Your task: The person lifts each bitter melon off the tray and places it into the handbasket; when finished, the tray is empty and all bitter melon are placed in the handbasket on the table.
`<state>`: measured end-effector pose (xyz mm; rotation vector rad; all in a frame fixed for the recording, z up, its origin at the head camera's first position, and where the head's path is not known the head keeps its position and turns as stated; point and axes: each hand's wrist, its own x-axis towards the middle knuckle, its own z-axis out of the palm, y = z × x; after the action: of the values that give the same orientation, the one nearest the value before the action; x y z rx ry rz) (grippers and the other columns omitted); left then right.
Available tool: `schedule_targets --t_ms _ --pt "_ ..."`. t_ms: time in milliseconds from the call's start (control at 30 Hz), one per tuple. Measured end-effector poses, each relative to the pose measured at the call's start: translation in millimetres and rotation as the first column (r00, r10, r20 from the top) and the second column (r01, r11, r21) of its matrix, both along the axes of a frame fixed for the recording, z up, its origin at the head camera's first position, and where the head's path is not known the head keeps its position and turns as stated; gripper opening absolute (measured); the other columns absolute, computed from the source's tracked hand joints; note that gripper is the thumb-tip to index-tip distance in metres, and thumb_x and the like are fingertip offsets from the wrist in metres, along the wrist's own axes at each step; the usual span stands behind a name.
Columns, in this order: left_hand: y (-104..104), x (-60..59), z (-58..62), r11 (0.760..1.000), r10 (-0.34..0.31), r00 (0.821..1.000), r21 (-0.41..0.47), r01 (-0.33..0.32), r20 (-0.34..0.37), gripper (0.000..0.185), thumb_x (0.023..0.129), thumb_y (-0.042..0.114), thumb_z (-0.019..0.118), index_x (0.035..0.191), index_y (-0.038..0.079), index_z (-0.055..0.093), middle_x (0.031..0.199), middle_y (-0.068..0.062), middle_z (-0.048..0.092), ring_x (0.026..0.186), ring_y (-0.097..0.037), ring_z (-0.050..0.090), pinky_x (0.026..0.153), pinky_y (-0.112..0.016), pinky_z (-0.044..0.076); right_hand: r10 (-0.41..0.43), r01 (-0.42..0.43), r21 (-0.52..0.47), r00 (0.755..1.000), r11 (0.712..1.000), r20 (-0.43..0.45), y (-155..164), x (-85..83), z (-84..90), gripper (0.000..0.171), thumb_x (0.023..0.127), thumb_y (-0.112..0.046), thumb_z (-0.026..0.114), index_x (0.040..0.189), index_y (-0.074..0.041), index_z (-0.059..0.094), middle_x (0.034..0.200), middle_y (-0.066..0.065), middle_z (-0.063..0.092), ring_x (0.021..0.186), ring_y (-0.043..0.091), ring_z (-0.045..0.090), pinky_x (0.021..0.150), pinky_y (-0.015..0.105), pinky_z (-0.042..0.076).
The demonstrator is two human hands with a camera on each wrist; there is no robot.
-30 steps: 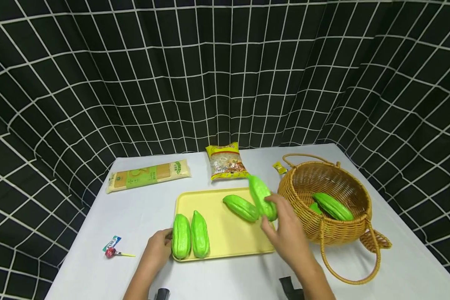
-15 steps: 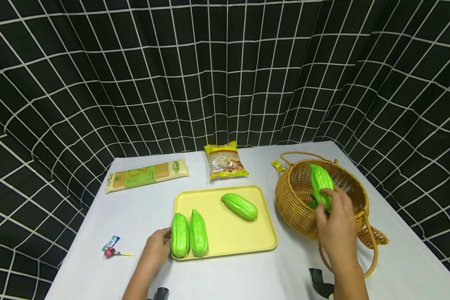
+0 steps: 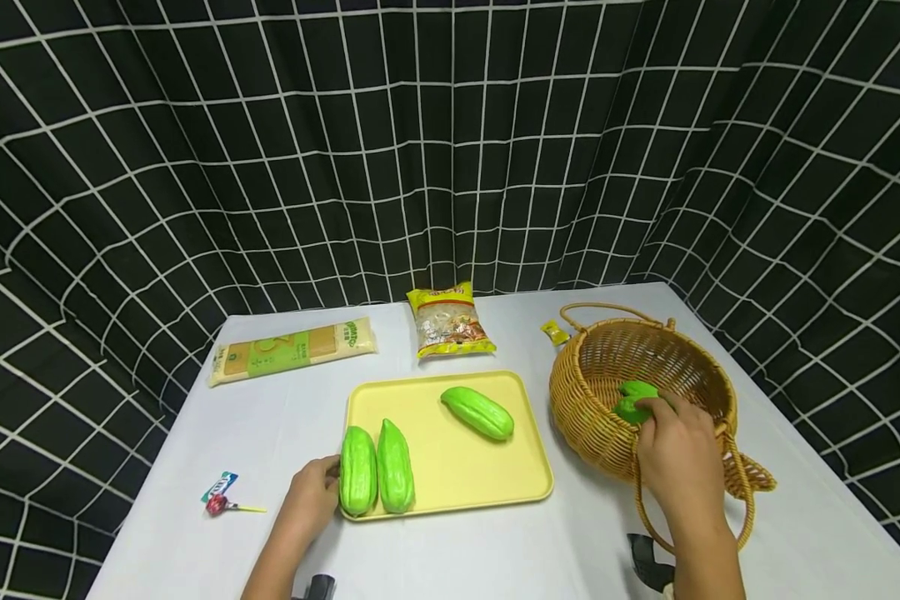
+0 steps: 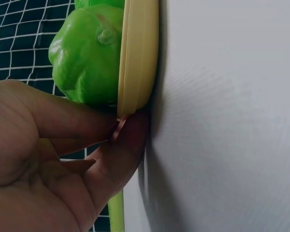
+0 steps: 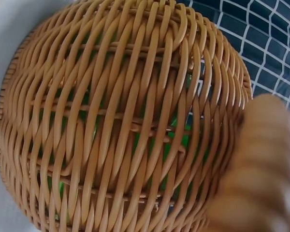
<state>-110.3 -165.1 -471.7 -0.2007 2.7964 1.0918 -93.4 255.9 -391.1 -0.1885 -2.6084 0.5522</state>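
Note:
My left hand (image 3: 310,502) pinches the left rim of a yellow tray (image 3: 465,492), thumb below and fingers above in the left wrist view. Two green bitter melons stand side by side at that end, the outer bitter melon (image 3: 358,472) next to my fingers. Another bitter melon (image 3: 478,412) lies at the tray's upper right. Inside the wicker basket (image 3: 592,433), my right hand (image 3: 681,454) holds a bitter melon (image 3: 633,409), partly hidden by the hand and rim. Behind it shows more green (image 3: 637,388). The right wrist view shows mainly basket weave (image 5: 121,121), with green through the gaps.
A noodle pack (image 3: 292,352) and a yellow snack bag (image 3: 452,321) lie behind the tray. A small yellow packet (image 3: 555,333) is beside the basket. A lollipop (image 3: 217,504) and small blue-white wrapper (image 3: 219,486) lie left. The basket's front handle (image 3: 750,521) hangs onto the table.
My right hand has carried a bitter melon from above the tray rightward and lowered it into the basket. My left hand has stayed at the tray's rim.

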Motion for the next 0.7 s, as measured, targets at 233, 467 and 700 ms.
schedule_targets --t_ms 233,467,700 --pt "-0.1 0.1 0.3 1.0 0.0 1.0 0.002 0.0 -0.005 0.038 0.091 -0.003 0.054 0.127 -0.015 0.053 0.113 -0.026 0.063 0.101 -0.037 0.063 0.083 -0.048 0.055 0.019 -0.019 -0.01 1.0 1.0 -0.017 -1.1 1.3 -0.9 0.033 0.097 -0.003 0.035 0.106 0.009 0.065 0.125 0.033 0.054 0.123 0.051 0.041 0.107 0.059 0.031" --pt "-1.2 0.8 1.3 1.0 0.0 1.0 0.006 0.0 -0.01 0.037 0.091 -0.003 0.054 0.127 -0.014 0.054 0.115 -0.027 0.062 0.102 -0.038 0.063 0.084 -0.048 0.055 0.021 -0.027 -0.101 0.998 0.995 -0.06 -10.1 7.7 6.9 0.03 0.098 -0.003 0.038 0.111 0.009 0.063 0.125 0.03 0.054 0.122 0.051 0.042 0.103 0.062 0.033" --pt "-1.7 0.5 -0.6 1.0 0.005 1.0 0.012 -0.005 -0.008 0.037 0.091 -0.002 0.055 0.127 -0.013 0.054 0.116 -0.027 0.062 0.105 -0.038 0.062 0.085 -0.048 0.055 0.201 -0.237 -0.106 0.941 0.966 -0.273 -50.9 13.0 19.5 0.025 0.092 0.004 0.055 0.115 0.003 0.062 0.123 0.02 0.06 0.118 0.039 0.052 0.098 0.053 0.04"
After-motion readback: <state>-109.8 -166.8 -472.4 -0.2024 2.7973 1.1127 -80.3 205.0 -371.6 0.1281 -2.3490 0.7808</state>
